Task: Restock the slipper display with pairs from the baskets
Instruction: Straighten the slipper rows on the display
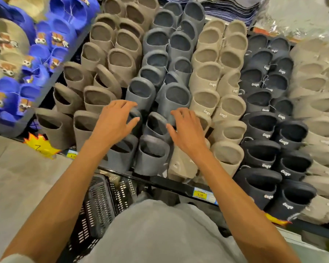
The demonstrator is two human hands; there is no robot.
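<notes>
Slipper display shelf (pixel 171 184), stock standing on end in columns, listed left to right:

- Blue slippers (pixel 61 29) with cartoon patches: on a separate shelf beyond the left end
- Yellow starburst tag (pixel 40 145): at the front left corner, print unreadable
- Taupe slippers (pixel 103 37): two files, back edge to front edge
- Black mesh basket (pixel 97 205): on the floor (pixel 17 177) below the front edge, contents not visible
- Left hand (pixel 113 120): fingers spread and nearly straight, laid over a grey slipper (pixel 134 113) near the front edge, thumb against its near side
- Slate grey slippers (pixel 158 42): two files at mid-shelf, running from the back edge to the front edge; both hands rest in the front rows of this column
- Right hand (pixel 186 130): fingers spread, palm down on the seam between the grey and beige columns, thumb touching a tilted slipper (pixel 158 124)
- Yellow price label (pixel 200 194): on the front edge
- Beige slippers (pixel 207 73): two files, small white lettering
- Black slippers (pixel 260 126): two files, white lettering
- Cream slippers (pixel 315 105): right end, blurred
</notes>
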